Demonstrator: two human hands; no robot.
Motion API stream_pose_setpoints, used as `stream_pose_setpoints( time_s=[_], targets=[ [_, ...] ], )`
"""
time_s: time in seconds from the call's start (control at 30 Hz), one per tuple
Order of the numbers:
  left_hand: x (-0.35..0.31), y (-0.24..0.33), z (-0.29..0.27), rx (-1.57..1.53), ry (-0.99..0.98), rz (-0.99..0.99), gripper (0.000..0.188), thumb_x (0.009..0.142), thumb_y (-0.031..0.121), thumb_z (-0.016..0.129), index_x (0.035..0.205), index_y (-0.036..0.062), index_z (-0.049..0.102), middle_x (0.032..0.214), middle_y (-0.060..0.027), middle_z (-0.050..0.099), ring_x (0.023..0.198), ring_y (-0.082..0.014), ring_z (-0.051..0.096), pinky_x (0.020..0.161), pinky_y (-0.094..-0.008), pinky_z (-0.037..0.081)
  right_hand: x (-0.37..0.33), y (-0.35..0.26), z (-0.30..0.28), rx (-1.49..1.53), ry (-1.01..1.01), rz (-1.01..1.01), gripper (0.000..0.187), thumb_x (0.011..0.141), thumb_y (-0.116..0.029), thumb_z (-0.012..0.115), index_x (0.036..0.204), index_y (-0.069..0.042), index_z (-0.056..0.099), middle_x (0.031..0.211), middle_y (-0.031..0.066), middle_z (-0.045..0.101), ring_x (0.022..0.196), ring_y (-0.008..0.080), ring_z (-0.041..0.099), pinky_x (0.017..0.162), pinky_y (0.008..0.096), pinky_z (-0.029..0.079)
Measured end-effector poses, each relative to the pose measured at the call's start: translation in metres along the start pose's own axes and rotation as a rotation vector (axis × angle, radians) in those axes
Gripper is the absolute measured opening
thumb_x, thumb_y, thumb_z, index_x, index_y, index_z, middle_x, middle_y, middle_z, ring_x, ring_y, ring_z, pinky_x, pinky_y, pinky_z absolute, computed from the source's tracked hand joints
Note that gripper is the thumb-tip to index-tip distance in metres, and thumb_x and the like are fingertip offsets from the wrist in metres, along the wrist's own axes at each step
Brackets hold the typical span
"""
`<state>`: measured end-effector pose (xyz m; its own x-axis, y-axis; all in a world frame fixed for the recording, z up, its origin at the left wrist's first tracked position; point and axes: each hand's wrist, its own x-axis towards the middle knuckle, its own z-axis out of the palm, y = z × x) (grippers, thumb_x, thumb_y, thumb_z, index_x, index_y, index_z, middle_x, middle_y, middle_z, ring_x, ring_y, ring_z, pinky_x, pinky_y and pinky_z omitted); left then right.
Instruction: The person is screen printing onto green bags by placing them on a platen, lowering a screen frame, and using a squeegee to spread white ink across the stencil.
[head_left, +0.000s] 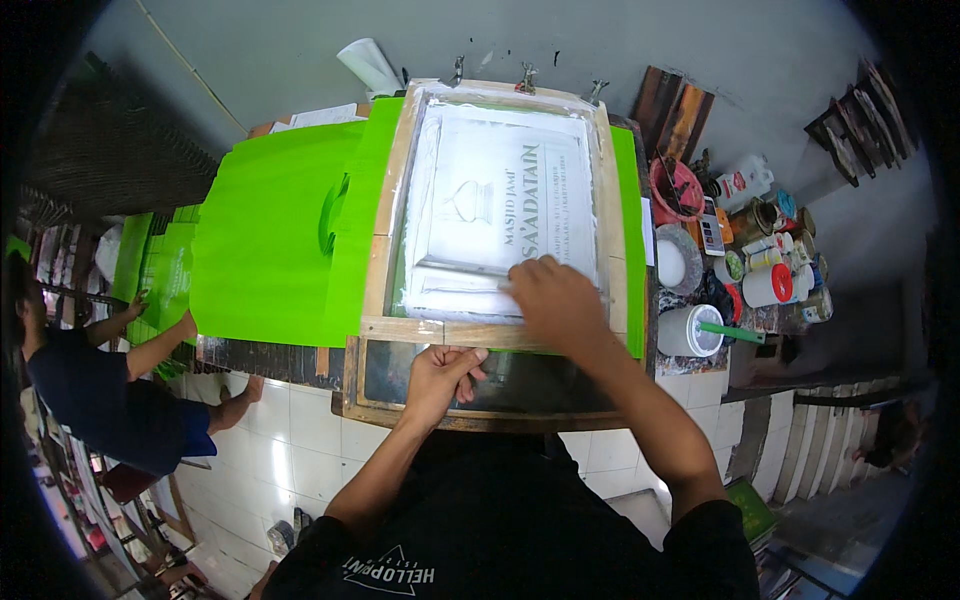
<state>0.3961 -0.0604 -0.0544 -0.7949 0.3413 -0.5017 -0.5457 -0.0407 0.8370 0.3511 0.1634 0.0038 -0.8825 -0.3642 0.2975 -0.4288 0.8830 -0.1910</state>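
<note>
A wooden-framed printing screen [376,270] lies over bright green sheeting, its white mesh bearing reversed-out dark lettering and a dome-like drawing. Across the near part of the mesh lies a squeegee [462,267], a long narrow bar. My right hand [555,305] is closed on its right end, hiding that end. White ink is smeared along the inner edges of the screen. My left hand [442,382] is at the screen's near rail, above a dark glassy board [540,378]; its fingers are curled with the thumb over them, and nothing shows in them.
Green sheets or bags [270,230] are stacked to the left. Clamps [526,78] stand at the screen's far edge. On the right are a white tub [690,330] with a green-handled tool, a pink bowl [677,190], a phone [711,228] and several jars. A co-worker [110,380] handles green sheets at far left.
</note>
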Motion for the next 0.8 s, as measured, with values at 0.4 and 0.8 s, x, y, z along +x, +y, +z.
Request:
stream_pose_setpoints(
  time_s=[0.4, 0.8],
  targets=[
    [0.002, 0.001, -0.003, 0.016, -0.014, -0.01, 0.024, 0.094, 0.02, 0.072, 0.084, -0.0018, 0.07, 0.064, -0.0061, 0.066, 0.044, -0.008, 0.053, 0.041, -0.024, 0.039, -0.019, -0.02, -0.003, 0.021, -0.033, -0.089, 0.014, 0.086, -0.018, 0.066, 0.093, -0.007, 0.06, 0.082, 0.0067, 0.064, 0.083, 0.0256, 0.065, 0.069, 0.0388, 0.054],
    [0.0, 0.018, -0.011, 0.071, -0.105, -0.174, 0.02, 0.092, 0.011, 0.061, 0.099, -0.0076, 0.065, 0.075, -0.0134, 0.071, 0.052, -0.0155, 0.061, 0.052, -0.0274, 0.047, 0.146, 0.153, 0.042, -0.12, 0.006, -0.059, 0.022, 0.096, -0.03, 0.061, 0.098, -0.008, 0.065, 0.085, 0.012, 0.068, 0.086, 0.0323, 0.067, 0.073, 0.0492, 0.053]
  ],
)
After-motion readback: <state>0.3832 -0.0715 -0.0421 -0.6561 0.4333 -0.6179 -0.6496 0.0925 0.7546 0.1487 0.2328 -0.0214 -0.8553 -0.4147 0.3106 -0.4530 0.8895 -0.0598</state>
